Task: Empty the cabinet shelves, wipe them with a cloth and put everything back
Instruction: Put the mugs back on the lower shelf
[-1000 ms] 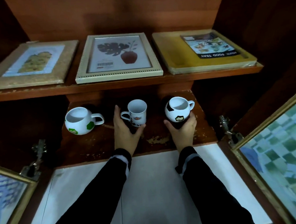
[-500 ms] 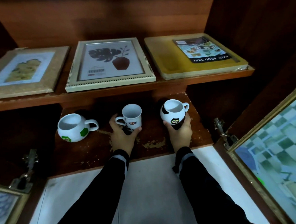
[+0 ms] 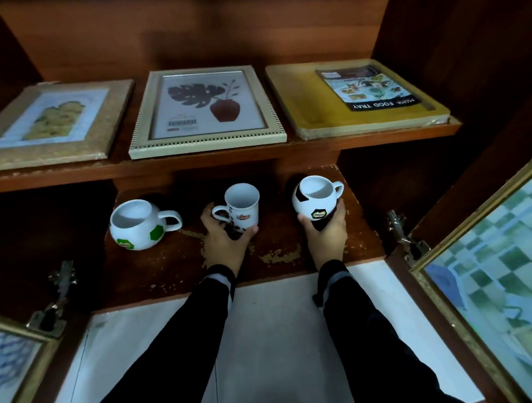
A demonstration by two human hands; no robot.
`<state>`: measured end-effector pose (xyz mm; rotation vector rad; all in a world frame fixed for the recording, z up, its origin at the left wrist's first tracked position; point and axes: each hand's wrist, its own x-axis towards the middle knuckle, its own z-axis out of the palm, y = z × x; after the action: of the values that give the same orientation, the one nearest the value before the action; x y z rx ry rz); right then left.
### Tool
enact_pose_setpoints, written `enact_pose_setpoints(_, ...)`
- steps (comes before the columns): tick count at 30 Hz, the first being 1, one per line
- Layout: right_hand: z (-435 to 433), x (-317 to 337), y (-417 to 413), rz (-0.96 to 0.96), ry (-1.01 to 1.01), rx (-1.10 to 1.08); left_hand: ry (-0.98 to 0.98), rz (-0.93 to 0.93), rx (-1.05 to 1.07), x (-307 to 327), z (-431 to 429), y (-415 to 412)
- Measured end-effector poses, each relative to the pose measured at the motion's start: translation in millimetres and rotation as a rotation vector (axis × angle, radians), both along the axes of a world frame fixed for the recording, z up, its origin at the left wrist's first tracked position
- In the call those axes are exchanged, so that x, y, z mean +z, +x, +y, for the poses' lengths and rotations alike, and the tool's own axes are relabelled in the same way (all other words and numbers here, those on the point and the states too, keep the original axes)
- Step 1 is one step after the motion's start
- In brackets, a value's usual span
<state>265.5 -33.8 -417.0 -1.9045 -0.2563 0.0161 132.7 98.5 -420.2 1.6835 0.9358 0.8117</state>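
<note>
**A:** Head view: what are the hands doing?

**B:** The left hand (image 3: 227,243) grips the straight white mug (image 3: 243,210) low on its body, fingers curled round it below the handle. The right hand (image 3: 326,238) cups the black-and-white ball mug (image 3: 315,198) from beneath, fingers wrapped round its base.

**A:** Where are the two mugs?

**B:** Over the lower shelf (image 3: 277,256), one in the middle and one at the right. I cannot tell whether their bases touch the wood. Both openings face up.

**A:** What else is there?

**B:** A green-and-white ball mug (image 3: 138,225) stands at the left of the same shelf, apart from the left hand, with its handle pointing right. The upper shelf (image 3: 195,166) carries three flat items in a row — gold frame (image 3: 51,123), leaf-print frame (image 3: 206,112), yellow food tray (image 3: 355,98). The left door (image 3: 14,353) and right door (image 3: 494,281) both stand open.
</note>
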Motion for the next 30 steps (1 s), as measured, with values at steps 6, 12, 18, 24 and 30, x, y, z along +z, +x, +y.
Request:
enact_pose_setpoints(6,-10,-3,-12,-0.057,-0.088,0.024,0.058,0.085,-0.008,-6,-1,-8)
enact_pose_setpoints(12,-18,-14,-37,-0.279,-0.297,0.012,0.413,0.339,-0.016,-11,-21,-39)
enact_pose_setpoints(18,-27,-25,-80,-0.429,-0.477,0.215,0.628,0.554,-0.042,-25,-29,-73)
enact_pose_setpoints(24,-41,-29,-109,-0.54,-0.593,0.373,0.646,0.624,-0.084,-27,-46,-103)
enact_pose_setpoints(30,-62,-30,-138,-0.558,-0.644,0.418,0.574,0.66,-0.124,-23,-73,-135)
